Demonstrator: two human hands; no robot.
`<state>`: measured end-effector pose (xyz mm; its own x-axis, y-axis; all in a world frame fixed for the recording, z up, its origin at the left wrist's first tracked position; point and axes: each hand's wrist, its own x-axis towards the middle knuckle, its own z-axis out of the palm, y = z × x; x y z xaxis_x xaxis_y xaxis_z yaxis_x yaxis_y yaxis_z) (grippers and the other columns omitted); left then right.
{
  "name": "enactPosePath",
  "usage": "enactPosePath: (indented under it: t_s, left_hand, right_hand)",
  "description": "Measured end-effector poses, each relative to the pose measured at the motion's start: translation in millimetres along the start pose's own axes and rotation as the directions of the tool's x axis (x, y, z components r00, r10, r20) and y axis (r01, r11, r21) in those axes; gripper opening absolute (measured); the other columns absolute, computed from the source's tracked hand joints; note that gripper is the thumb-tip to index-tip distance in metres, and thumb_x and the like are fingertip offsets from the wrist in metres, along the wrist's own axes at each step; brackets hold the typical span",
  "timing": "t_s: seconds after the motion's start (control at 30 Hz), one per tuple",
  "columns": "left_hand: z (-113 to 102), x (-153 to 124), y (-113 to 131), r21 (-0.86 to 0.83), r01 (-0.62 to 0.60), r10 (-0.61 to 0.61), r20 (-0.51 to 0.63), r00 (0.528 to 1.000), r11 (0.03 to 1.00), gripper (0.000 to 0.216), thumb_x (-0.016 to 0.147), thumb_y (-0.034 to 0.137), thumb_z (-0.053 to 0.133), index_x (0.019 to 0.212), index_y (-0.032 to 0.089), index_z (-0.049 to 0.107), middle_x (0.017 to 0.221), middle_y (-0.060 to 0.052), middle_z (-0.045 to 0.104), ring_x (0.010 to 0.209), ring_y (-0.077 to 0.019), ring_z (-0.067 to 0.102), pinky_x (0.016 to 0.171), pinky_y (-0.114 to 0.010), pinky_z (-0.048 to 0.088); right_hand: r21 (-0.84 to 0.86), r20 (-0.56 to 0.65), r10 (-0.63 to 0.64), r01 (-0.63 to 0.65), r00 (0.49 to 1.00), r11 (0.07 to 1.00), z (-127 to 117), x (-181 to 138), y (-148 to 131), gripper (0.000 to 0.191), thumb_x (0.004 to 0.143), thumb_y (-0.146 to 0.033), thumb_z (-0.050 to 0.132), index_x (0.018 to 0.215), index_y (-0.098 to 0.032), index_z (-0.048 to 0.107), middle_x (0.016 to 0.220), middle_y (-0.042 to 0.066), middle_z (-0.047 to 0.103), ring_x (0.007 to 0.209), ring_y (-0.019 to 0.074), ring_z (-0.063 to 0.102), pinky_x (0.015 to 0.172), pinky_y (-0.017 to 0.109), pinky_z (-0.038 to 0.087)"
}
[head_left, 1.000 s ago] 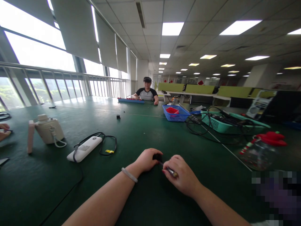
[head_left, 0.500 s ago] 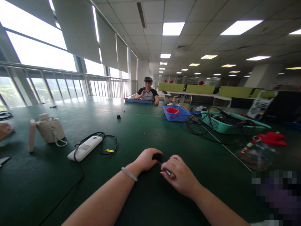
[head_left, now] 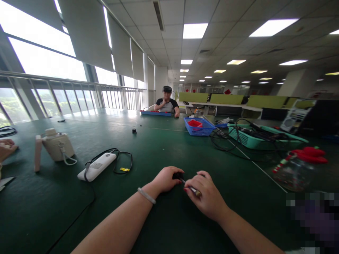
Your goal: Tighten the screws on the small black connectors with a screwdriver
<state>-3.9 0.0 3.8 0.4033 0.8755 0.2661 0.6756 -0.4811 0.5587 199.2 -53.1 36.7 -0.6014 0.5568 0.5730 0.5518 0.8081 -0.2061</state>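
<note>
My left hand (head_left: pixel 167 178), with a pale band on its wrist, is closed round a small black object (head_left: pixel 178 175) at the table's near middle. Most of that object is hidden by the fingers, so its kind is not clear. In my right hand (head_left: pixel 205 192) is a slim screwdriver (head_left: pixel 195 191), its brassy handle end showing below the fingers. Its thin metal shaft points up and left to the black object; whether the tip touches it I cannot tell.
A white power bank (head_left: pixel 98 165) with a black cable and a beige bottle (head_left: pixel 58 144) stand left. A blue basket (head_left: pixel 198 130), a teal basket (head_left: pixel 243 139) with cables and a red-lidded jar (head_left: pixel 296 173) are right. Another person (head_left: pixel 166 102) sits opposite; a person's hand (head_left: pixel 7 148) shows far left.
My right hand has shifted slightly right with the screwdriver, baring more of its shaft. My left hand stays about in place. The person opposite has raised a hand to their face.
</note>
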Motion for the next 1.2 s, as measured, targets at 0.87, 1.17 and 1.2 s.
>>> enactPosePath:
  t_s: [0.87, 1.17, 1.2]
  left_hand:
    - [-3.3, 0.8, 2.7, 0.025, 0.015, -0.014, -0.017, 1.000, 1.000, 0.040, 0.078, 0.022, 0.064, 0.118, 0.026, 0.067, 0.118, -0.002, 0.070, 0.110, -0.0213, 0.061, 0.101, -0.034, 0.043]
    - [-0.3, 0.7, 1.4, 0.007, 0.000, 0.000, -0.104, 0.995, 1.000, 0.045, 0.072, 0.019, 0.070, 0.117, 0.022, 0.067, 0.117, -0.005, 0.067, 0.109, -0.0216, 0.060, 0.102, -0.032, 0.043]
    - [-0.2, 0.6, 1.0, 0.007, -0.002, 0.003, -0.103, 0.995, 1.000, 0.043, 0.072, 0.019, 0.070, 0.115, 0.022, 0.069, 0.114, -0.005, 0.067, 0.107, -0.0213, 0.061, 0.101, -0.032, 0.044]
  right_hand:
    - [-0.085, 0.059, -0.044, 0.049, 0.997, 0.995, 1.1, 0.9, -3.7, 0.008, 0.092, -0.025, 0.058, 0.095, -0.025, 0.065, 0.083, 0.000, 0.066, 0.080, 0.0175, 0.059, 0.101, 0.050, 0.031]
    - [-0.046, 0.131, -0.070, 0.077, 0.989, 0.996, 0.8, -0.6, -3.3, 0.008, 0.090, -0.027, 0.056, 0.085, -0.023, 0.062, 0.077, -0.001, 0.061, 0.076, 0.0159, 0.055, 0.102, 0.046, 0.031]
    - [-0.047, 0.125, -0.058, 0.064, 0.990, 0.997, 0.6, -0.4, -3.4, 0.009, 0.091, -0.026, 0.055, 0.086, -0.023, 0.062, 0.078, -0.001, 0.061, 0.076, 0.0160, 0.056, 0.103, 0.046, 0.031]
